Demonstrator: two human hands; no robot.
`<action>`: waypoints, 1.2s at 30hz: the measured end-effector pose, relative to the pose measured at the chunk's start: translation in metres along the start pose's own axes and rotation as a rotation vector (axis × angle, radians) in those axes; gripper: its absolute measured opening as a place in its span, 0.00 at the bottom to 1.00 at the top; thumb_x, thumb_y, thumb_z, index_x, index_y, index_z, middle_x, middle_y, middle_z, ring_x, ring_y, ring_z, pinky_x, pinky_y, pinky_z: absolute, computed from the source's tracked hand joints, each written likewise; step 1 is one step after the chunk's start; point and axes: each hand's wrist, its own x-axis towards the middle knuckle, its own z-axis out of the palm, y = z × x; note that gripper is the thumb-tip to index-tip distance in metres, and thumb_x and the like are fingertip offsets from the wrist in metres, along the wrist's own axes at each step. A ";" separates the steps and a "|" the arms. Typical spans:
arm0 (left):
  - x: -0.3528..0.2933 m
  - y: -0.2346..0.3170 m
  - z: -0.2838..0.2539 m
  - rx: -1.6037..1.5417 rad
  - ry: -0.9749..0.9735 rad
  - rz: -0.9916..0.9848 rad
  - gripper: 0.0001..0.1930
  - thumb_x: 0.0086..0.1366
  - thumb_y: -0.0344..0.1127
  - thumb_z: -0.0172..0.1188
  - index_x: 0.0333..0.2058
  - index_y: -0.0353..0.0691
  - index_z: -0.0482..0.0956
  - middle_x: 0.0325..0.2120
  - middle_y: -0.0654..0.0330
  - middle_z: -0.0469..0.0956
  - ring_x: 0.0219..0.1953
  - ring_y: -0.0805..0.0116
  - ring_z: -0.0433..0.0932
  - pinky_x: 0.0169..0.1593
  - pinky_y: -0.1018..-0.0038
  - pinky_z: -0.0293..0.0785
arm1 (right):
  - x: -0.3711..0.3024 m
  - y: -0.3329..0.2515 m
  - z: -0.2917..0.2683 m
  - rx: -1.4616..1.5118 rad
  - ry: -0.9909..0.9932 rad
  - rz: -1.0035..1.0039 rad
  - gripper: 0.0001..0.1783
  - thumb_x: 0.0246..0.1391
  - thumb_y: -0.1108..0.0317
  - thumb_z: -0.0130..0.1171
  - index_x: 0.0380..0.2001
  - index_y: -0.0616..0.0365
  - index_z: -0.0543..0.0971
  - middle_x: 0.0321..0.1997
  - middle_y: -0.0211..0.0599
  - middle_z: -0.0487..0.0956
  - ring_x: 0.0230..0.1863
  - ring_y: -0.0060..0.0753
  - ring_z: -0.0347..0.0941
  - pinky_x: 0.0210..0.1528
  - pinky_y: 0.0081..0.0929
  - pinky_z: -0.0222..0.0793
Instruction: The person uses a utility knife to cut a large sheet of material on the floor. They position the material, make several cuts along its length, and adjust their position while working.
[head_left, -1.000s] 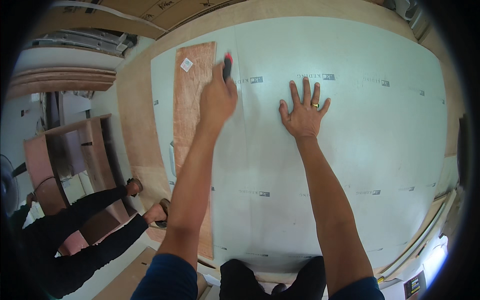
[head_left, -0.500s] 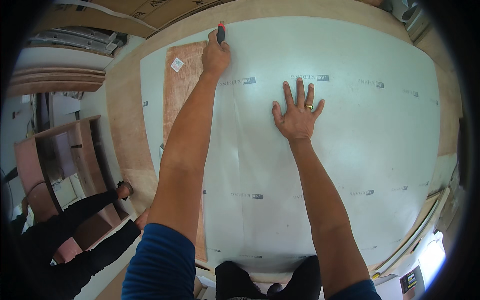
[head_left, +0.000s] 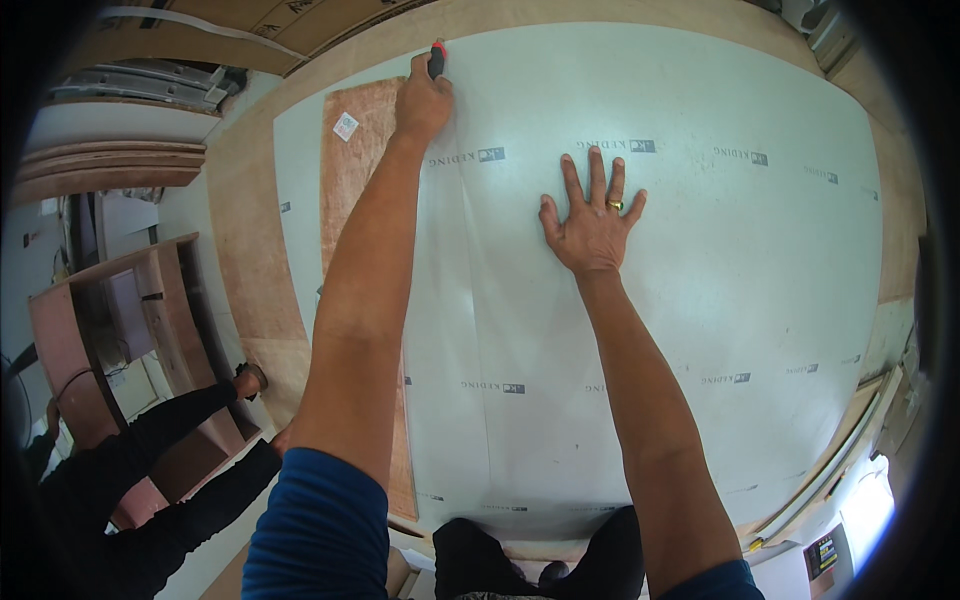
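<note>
A large pale grey-green laminate sheet [head_left: 740, 265] with repeated dark print lies flat before me. On its left part rests a long reddish-brown wooden board [head_left: 350, 185] with a small white sticker. Close to the sheet's far edge, my left hand [head_left: 424, 108] grips what looks like a utility knife [head_left: 437, 64] with a black and red handle; the blade cannot be made out. That hand is beside the board's far end, and my forearm covers much of the board. My right hand [head_left: 590, 232], wearing a ring, presses flat on the sheet, fingers spread.
Wooden panel [head_left: 250, 240] borders the sheet at left. Another person's dark-clothed legs [head_left: 170, 420] are at lower left, near a pinkish wooden cabinet frame [head_left: 165, 290]. Stacked boards [head_left: 105, 160] lie at far left, and cardboard [head_left: 270, 30] is along the back.
The view has shifted slightly. My left hand still grips the knife near the far edge, and my right hand stays flat on the sheet.
</note>
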 end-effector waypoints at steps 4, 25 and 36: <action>0.001 -0.006 0.000 0.012 0.018 0.029 0.28 0.70 0.40 0.56 0.67 0.44 0.66 0.47 0.34 0.83 0.51 0.34 0.83 0.57 0.51 0.77 | -0.001 -0.002 0.002 -0.006 0.009 -0.007 0.37 0.69 0.38 0.42 0.78 0.30 0.60 0.86 0.30 0.45 0.86 0.49 0.31 0.79 0.76 0.25; 0.002 -0.005 0.004 -0.005 0.043 0.051 0.27 0.70 0.39 0.57 0.66 0.42 0.65 0.48 0.34 0.83 0.51 0.33 0.82 0.58 0.49 0.77 | 0.000 -0.003 -0.001 -0.030 0.000 -0.007 0.37 0.69 0.38 0.41 0.79 0.30 0.59 0.86 0.31 0.46 0.86 0.50 0.32 0.78 0.76 0.26; 0.004 0.000 0.001 0.035 -0.004 0.038 0.27 0.70 0.39 0.55 0.65 0.39 0.65 0.45 0.32 0.83 0.49 0.31 0.82 0.56 0.47 0.77 | -0.001 -0.001 0.001 -0.012 0.013 -0.008 0.37 0.69 0.38 0.41 0.79 0.30 0.59 0.86 0.31 0.46 0.86 0.50 0.32 0.78 0.76 0.26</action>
